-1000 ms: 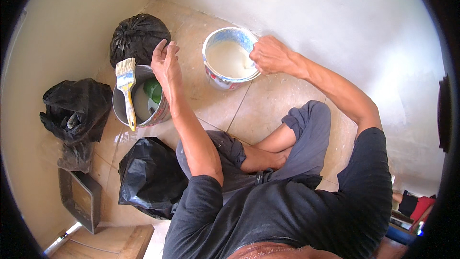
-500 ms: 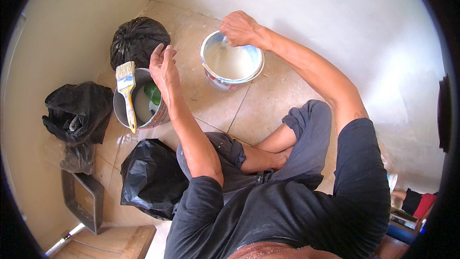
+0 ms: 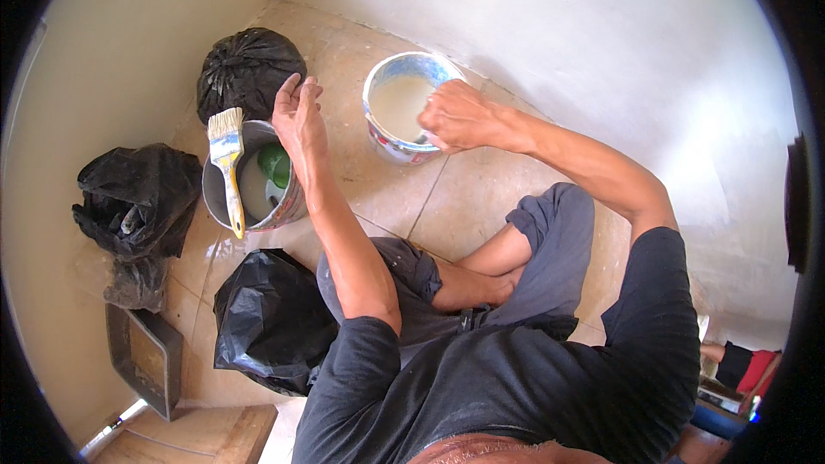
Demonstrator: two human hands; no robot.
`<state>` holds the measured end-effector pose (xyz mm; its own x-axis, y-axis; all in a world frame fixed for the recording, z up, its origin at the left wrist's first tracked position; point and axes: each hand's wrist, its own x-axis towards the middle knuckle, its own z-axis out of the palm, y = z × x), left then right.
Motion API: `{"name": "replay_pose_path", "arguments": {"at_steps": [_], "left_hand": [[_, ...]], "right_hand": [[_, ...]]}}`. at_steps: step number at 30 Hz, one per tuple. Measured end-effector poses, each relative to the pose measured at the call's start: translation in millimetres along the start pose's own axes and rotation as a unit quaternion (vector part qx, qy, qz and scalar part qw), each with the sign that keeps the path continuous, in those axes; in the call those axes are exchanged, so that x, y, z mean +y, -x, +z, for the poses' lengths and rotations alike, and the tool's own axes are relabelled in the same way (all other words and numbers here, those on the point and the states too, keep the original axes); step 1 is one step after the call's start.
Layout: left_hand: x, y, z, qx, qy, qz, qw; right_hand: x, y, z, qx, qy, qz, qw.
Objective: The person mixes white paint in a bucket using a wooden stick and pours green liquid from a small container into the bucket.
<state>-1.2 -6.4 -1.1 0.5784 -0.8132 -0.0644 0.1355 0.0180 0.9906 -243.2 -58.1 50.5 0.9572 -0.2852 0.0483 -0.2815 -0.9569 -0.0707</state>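
A white bucket (image 3: 371,112) with a paint-smeared rim holds creamy off-white liquid. Over its near right edge is my right hand (image 3: 460,116), fingers curled into a closed grip. What they hold is hidden; only a small dark bit shows below the knuckles. My left hand (image 3: 299,120) is raised, palm half turned up, its loosely bent fingers apart and holding nothing. Beside that wrist stands a grey bucket (image 3: 209,193) with greyish liquid and a green rounded object (image 3: 274,165). Across its left side leans a wide paintbrush (image 3: 226,155), pale bristles up, yellow-and-white handle down.
A knotted black bag (image 3: 249,69) sits behind the grey bucket. Another open black bag (image 3: 137,198) lies by the left wall, and a third black bag (image 3: 271,318) beside my knee. A dark tray (image 3: 168,352) and a wooden board (image 3: 198,434) are at lower left. Walls rise left and ahead.
My right hand has swept from the far rim of the white bucket round to its near right side, still closed. My left hand has barely shifted.
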Motion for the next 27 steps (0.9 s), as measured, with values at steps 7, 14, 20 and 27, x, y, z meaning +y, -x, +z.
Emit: {"name": "replay_pose_path", "arguments": {"at_steps": [7, 14, 20, 27], "left_hand": [[1.0, 0.2, 2.9, 0.000, -0.006, 0.001, 1.000], [2.4, 1.0, -1.4, 0.002, -0.006, -0.003, 1.000], [-0.5, 3.1, -2.6, -0.001, 0.000, -0.003, 1.000], [-0.3, 0.8, 14.4, -0.006, -0.008, 0.008, 1.000]], "right_hand": [[48.4, -56.4, -1.6, 0.046, 0.110, 0.052, 0.992], [58.7, -2.9, -8.1, 0.000, 0.152, 0.089, 0.984], [2.3, 26.6, -16.0, -0.042, 0.054, 0.060, 0.996], [22.3, -14.2, 2.7, 0.064, 0.040, 0.042, 0.996]]}}
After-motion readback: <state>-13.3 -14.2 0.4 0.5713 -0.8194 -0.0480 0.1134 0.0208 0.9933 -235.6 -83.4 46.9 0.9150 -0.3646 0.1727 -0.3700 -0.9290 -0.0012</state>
